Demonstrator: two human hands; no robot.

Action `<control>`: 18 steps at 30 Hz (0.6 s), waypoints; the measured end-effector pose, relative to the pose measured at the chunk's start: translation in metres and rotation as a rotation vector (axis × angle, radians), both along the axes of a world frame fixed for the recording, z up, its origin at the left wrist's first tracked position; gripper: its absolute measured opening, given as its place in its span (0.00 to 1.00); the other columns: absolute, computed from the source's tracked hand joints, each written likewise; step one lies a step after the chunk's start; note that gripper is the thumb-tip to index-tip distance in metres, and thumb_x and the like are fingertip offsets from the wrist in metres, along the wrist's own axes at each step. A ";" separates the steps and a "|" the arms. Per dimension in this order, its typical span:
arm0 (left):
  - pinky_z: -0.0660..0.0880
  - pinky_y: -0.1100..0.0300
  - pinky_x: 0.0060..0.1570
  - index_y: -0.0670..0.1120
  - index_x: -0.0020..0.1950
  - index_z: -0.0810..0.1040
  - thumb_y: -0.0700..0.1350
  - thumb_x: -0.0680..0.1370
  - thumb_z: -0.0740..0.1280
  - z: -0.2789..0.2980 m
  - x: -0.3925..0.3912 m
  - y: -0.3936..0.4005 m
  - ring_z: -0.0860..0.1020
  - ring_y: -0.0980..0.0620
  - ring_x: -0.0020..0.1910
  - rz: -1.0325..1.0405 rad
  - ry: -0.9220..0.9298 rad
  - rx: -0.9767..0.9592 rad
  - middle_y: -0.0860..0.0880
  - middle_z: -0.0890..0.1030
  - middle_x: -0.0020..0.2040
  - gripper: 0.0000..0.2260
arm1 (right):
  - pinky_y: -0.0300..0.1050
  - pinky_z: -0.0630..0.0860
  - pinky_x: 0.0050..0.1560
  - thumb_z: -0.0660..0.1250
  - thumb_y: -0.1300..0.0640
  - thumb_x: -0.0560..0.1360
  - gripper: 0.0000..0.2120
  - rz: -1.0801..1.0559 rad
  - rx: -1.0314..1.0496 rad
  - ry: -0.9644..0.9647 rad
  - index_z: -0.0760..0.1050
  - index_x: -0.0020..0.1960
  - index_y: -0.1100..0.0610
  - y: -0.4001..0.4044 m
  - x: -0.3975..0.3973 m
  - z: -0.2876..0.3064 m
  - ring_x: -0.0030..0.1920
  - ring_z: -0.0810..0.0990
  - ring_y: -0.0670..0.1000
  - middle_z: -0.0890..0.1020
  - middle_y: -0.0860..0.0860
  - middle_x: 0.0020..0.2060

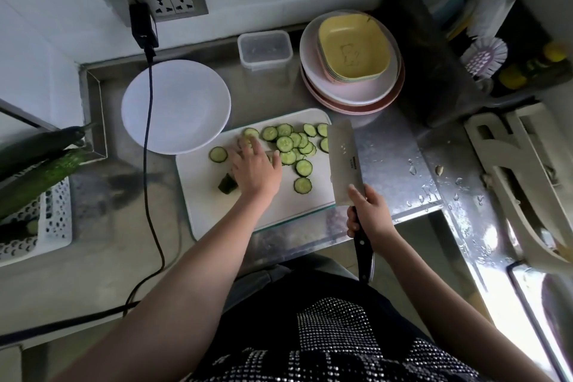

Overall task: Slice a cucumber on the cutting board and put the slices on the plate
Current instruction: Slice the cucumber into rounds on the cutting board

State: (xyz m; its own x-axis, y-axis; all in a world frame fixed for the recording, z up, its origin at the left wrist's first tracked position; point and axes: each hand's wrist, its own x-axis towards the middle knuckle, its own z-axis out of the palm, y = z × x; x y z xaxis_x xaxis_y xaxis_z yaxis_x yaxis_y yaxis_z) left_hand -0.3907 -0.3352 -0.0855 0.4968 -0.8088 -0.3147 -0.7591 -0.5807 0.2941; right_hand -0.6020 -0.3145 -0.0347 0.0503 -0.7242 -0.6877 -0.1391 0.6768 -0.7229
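- The counter (pixel 387 146) carried the board (pixel 217 205); the plate (pixel 186 96) lay just beside its far left corner, bare
- My left hand (pixel 255 169) lay flat over the board, fingers spread loosely, reaching among the slices (pixel 294 146)
- My right hand (pixel 369 211) gripped the knife (pixel 344 161) at the board's right edge
- A stub (pixel 227 184) sat beside my left hand
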 end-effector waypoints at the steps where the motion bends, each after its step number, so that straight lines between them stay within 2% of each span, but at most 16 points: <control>1: 0.63 0.40 0.66 0.41 0.76 0.56 0.56 0.80 0.54 -0.001 0.003 0.002 0.55 0.35 0.72 0.001 -0.017 -0.012 0.40 0.55 0.76 0.29 | 0.39 0.62 0.23 0.60 0.54 0.80 0.08 0.003 -0.001 -0.001 0.68 0.44 0.56 0.000 0.000 0.001 0.21 0.61 0.49 0.63 0.50 0.23; 3: 0.59 0.42 0.68 0.40 0.75 0.57 0.55 0.80 0.54 -0.004 0.010 0.004 0.55 0.33 0.71 0.054 -0.071 -0.006 0.39 0.56 0.75 0.28 | 0.39 0.62 0.23 0.60 0.54 0.80 0.09 0.011 -0.005 -0.005 0.68 0.42 0.55 -0.001 0.002 0.003 0.21 0.61 0.49 0.63 0.51 0.23; 5: 0.56 0.41 0.69 0.37 0.75 0.54 0.55 0.80 0.55 -0.004 0.017 0.002 0.56 0.30 0.70 0.162 -0.087 0.056 0.36 0.55 0.74 0.30 | 0.39 0.62 0.23 0.60 0.54 0.80 0.11 0.016 -0.009 -0.014 0.67 0.40 0.55 -0.001 0.004 0.004 0.21 0.60 0.49 0.63 0.51 0.23; 8: 0.59 0.42 0.67 0.34 0.74 0.51 0.51 0.79 0.57 0.003 0.026 -0.005 0.58 0.30 0.69 0.282 -0.077 0.113 0.33 0.56 0.73 0.31 | 0.39 0.62 0.23 0.60 0.54 0.80 0.11 0.032 -0.021 -0.011 0.66 0.40 0.55 -0.002 0.006 0.004 0.21 0.61 0.49 0.64 0.51 0.23; 13: 0.68 0.50 0.57 0.33 0.69 0.61 0.40 0.80 0.57 0.003 0.042 -0.006 0.67 0.38 0.63 0.327 -0.097 -0.027 0.35 0.66 0.66 0.20 | 0.40 0.63 0.23 0.60 0.54 0.80 0.10 0.048 -0.034 0.001 0.66 0.41 0.55 -0.002 0.005 0.001 0.21 0.61 0.49 0.64 0.51 0.24; 16: 0.69 0.52 0.55 0.34 0.64 0.65 0.33 0.77 0.59 0.003 0.048 -0.006 0.70 0.39 0.60 0.339 -0.060 -0.092 0.36 0.69 0.63 0.16 | 0.40 0.63 0.23 0.60 0.54 0.80 0.09 0.043 -0.026 0.005 0.67 0.42 0.56 -0.002 0.004 -0.001 0.21 0.61 0.49 0.64 0.51 0.24; 18: 0.68 0.53 0.56 0.34 0.62 0.67 0.33 0.76 0.61 0.004 0.055 -0.007 0.70 0.39 0.61 0.388 0.009 -0.128 0.36 0.70 0.62 0.15 | 0.40 0.63 0.22 0.60 0.54 0.80 0.09 0.045 -0.024 0.009 0.67 0.43 0.56 -0.003 0.003 -0.001 0.21 0.62 0.49 0.64 0.52 0.24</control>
